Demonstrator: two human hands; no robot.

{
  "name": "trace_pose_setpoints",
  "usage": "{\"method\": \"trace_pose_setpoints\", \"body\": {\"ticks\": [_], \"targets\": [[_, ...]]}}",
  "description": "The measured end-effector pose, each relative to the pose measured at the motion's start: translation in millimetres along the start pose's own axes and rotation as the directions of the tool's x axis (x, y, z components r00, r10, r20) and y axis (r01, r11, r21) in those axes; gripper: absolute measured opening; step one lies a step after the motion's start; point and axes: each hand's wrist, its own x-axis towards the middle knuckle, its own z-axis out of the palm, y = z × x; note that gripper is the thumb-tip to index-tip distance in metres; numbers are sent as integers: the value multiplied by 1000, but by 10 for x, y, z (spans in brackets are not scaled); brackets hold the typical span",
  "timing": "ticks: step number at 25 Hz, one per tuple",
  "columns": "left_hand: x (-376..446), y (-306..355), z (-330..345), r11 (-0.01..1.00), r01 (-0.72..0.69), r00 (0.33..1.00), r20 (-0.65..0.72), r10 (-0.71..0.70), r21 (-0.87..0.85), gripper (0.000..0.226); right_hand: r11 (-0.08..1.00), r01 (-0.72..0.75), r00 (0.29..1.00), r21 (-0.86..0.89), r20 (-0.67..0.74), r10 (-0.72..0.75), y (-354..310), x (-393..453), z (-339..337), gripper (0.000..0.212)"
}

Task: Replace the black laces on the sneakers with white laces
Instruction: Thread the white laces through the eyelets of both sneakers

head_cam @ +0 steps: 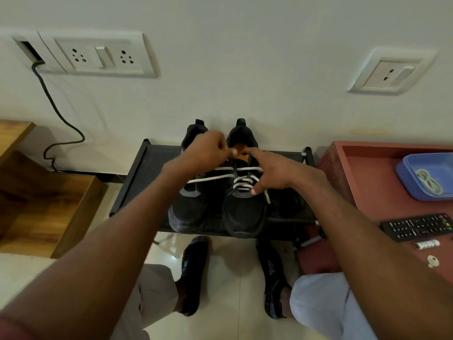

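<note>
L hand (208,150) fingers pinch white flat lace (210,178) at 12 o'clock of right black sneaker (245,207); R hand (272,171) fingers spread, resting on its eyelets.

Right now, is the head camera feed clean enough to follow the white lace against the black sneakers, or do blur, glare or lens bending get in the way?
Head view: sharp at centre, the white lace stands out against the black sneaker; dim, even light, soft shadows; the white wall socket plate looks skewed by the wide lens; faint glare on the glossy floor tile.
</note>
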Motion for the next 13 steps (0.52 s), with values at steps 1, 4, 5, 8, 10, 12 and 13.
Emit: {"method": "trace_pose_setpoints", "body": {"ticks": [1, 4, 5, 8, 10, 12, 13], "targets": [[10, -22, 89, 986, 7, 999, 49, -15, 165, 33, 1000, -4, 1000, -5, -1, 4, -8, 6, 7, 120], [55, -27, 224, 941, -23, 994, 108, -15, 337, 31, 1000, -14, 1000, -11, -7, 13, -11, 14, 17, 121], [62, -8, 210, 943, -24, 997, 82, -3, 331, 30, 1000, -21, 1000, -15, -7, 21, -6, 11, 19, 121], [-4, 125, 35, 991, -88, 991, -91, 97, 98, 28, 999, -48, 999, -6, 5, 48, 12, 6, 12, 121], [-80, 226, -143, 938, -202, 971, -184, 154, -282, 27, 998, -57, 998, -1, 17, 57, 29, -2, -10, 121], [-110, 233, -236, 799, -216, 975, -170, 144, -562, 24, 999, -52, 998, -3, 20, 53, 15, -19, -27, 121], [-104, 199, -232, 819, -171, 983, -149, 106, -547, 24, 999, -43, 999, -5, 17, 43, -7, -27, -20, 120]]}}
